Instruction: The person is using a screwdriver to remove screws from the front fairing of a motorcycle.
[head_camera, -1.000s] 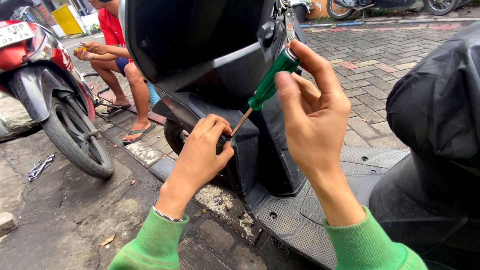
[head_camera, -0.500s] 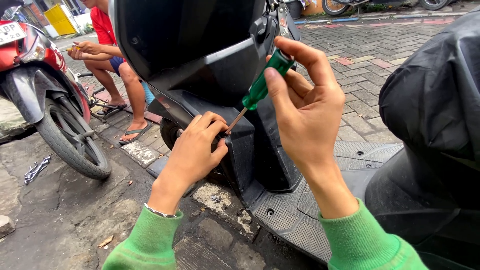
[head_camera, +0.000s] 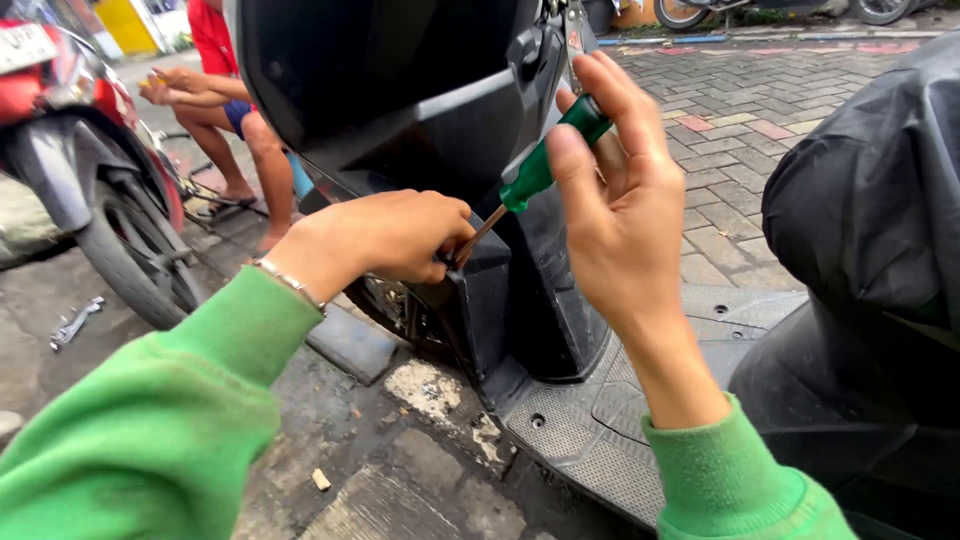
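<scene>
Since a moment ago our left hand (head_camera: 385, 235) has slid right, fingers pinched at the screwdriver (head_camera: 530, 172) tip on the scooter panel (head_camera: 480, 300). Our right hand (head_camera: 615, 200) is clamped on the green handle; we'd best keep the shaft square and press firmly.

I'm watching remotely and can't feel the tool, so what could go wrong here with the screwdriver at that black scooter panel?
1. The left hand sits right at the tip of the green screwdriver; a slip could jab its fingers.
2. The right hand holds the handle at a slant, so the tip may skid and scratch the black scooter panel.
</scene>
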